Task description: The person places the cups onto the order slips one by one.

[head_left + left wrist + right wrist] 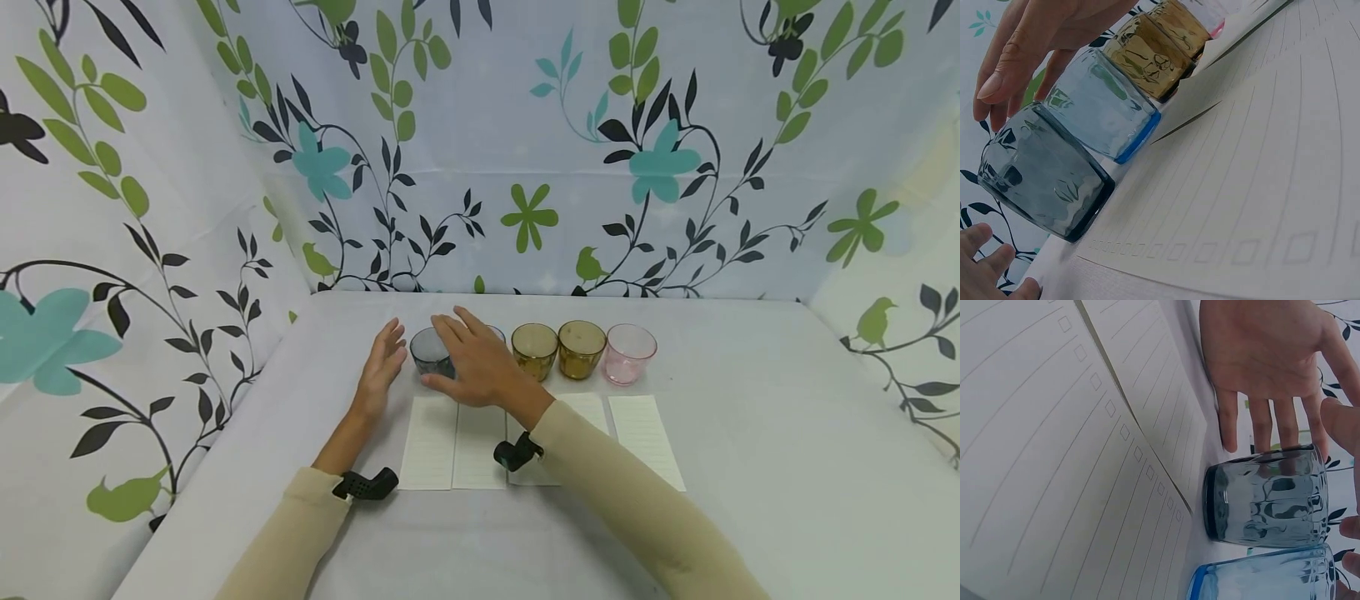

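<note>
Left of a smoky grey glass (431, 352) is my left hand (380, 371), fingers straight and nothing held. Close above the grey glass and the light blue glass (1100, 103), my right hand (480, 360) reaches across with its fingers spread. In the left wrist view its fingertips hang beside the rims of both glasses. The right wrist view shows the left palm (1263, 350) facing the grey glass, fingers behind it. Most of the blue glass is hidden by the right hand in the head view. All these glasses stand upright.
To the right in the same row stand two amber glasses (535, 352) (582, 350) and a pink glass (630, 354). Several lined paper sheets (427, 446) lie side by side in front of them. A patterned curtain (480, 150) hangs behind the white table (750, 433).
</note>
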The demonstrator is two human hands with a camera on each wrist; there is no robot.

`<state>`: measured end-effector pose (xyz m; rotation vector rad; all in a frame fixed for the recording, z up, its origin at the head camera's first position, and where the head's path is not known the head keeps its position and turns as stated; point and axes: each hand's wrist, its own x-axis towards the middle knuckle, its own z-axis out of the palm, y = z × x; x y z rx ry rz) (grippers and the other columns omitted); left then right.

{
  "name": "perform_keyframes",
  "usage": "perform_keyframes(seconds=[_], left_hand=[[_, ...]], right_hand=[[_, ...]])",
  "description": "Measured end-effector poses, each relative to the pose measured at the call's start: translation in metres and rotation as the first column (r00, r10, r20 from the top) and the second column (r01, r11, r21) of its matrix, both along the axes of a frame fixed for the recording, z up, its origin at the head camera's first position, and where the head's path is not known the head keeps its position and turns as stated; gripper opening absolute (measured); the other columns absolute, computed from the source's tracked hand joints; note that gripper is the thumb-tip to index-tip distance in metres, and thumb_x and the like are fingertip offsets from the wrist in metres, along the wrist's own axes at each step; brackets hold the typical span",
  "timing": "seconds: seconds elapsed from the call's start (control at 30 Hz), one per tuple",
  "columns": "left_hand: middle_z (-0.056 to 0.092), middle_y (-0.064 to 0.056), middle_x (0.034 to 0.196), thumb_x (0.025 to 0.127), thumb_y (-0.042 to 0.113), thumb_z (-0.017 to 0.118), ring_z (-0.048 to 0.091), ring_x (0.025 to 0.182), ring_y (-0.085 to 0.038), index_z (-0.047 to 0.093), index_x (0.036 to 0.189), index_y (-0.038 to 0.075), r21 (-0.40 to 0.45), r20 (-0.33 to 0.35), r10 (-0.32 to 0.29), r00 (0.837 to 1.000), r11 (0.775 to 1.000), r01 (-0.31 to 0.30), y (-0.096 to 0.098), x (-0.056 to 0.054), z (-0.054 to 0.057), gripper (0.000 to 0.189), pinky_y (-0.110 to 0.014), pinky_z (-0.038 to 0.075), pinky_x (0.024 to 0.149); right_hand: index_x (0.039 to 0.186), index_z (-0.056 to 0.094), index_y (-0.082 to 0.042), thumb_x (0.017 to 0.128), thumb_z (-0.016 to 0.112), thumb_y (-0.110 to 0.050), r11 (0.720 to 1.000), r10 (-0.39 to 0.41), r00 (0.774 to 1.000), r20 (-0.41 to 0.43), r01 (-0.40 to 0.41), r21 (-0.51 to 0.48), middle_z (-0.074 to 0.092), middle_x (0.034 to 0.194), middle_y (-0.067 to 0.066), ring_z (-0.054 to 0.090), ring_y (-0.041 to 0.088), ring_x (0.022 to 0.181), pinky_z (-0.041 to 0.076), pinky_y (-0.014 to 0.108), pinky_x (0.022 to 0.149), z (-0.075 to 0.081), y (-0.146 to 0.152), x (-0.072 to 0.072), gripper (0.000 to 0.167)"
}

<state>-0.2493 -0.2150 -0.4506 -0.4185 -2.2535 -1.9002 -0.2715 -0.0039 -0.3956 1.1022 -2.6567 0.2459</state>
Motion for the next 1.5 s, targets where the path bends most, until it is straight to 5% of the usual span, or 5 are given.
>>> perform_keyframes(seconds=[0.47, 0.9, 1.5], left_hand=[[0.018, -0.019, 0.166, 0.106, 0.034, 0.037, 0.018, 0.153, -0.041, 0.016, 0.162, 0.017, 0.079, 0.058, -0.012, 0.998, 0.997, 0.008, -0.001, -0.003, 0.001, 0.062, -0.059, 0.015, 0.124], [0.017, -0.019, 0.166, 0.106, 0.031, 0.036, 0.014, 0.153, -0.042, 0.015, 0.162, 0.013, 0.156, 0.046, -0.063, 0.997, 0.986, 0.055, 0.0, -0.009, -0.003, 0.063, -0.063, 0.01, 0.123], [0.02, -0.015, 0.166, 0.106, 0.036, 0.036, 0.014, 0.154, -0.039, 0.015, 0.163, 0.015, 0.166, 0.062, -0.074, 0.995, 0.984, 0.063, 0.005, -0.007, 0.002, 0.064, -0.064, 0.012, 0.123]], right_hand=[[0.158, 0.031, -0.004, 0.097, 0.042, -0.07, 0.994, -0.068, 0.997, 0.02, 0.066, 0.09, 0.041, 0.159, 0.011, 0.022, 0.037, 0.153, 0.018, 0.047, 0.126, 0.001, -0.012, -0.008, 0.09], [0.157, 0.033, -0.003, 0.096, 0.042, -0.072, 0.986, -0.121, 0.982, 0.142, 0.102, 0.134, 0.044, 0.157, 0.012, 0.018, 0.033, 0.155, 0.016, 0.045, 0.127, 0.001, -0.018, -0.017, 0.092], [0.15, 0.043, 0.0, 0.094, 0.057, -0.063, 0.989, -0.124, 0.972, 0.201, 0.106, 0.1, 0.053, 0.149, 0.014, 0.022, 0.031, 0.154, 0.017, 0.044, 0.127, 0.005, -0.02, -0.022, 0.085]])
